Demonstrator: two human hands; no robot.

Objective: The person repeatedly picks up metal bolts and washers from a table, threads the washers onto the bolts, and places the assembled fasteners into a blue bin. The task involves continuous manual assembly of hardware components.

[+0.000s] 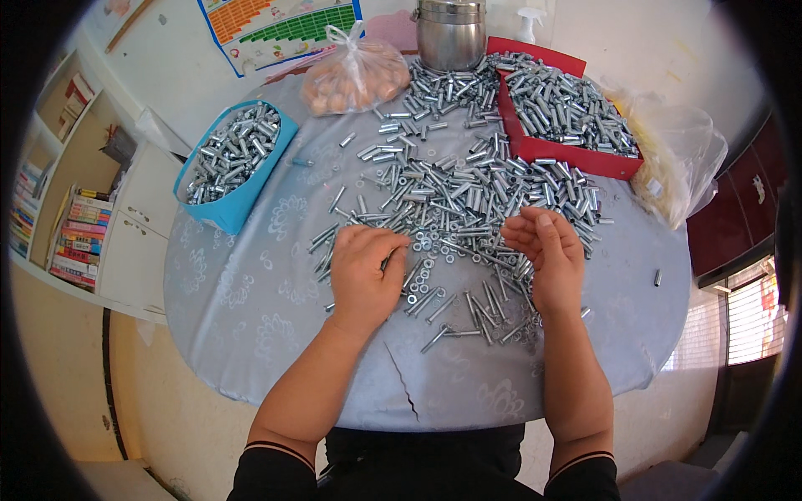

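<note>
Bolts and washers are heaped loose mid-table between the blue bin and red tray. Left hand lies curled on the pile, grip hidden, can't tell what it holds; right hand hovers half-open, seemingly empty. One careless sweep could roll strays off the table edge, I reckon.

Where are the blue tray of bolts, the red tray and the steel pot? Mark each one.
blue tray [224, 213]: head view, on its front outer wall.
red tray [576, 159]: head view, on its near red rim.
steel pot [451, 42]: head view, on its shiny side wall.
</note>
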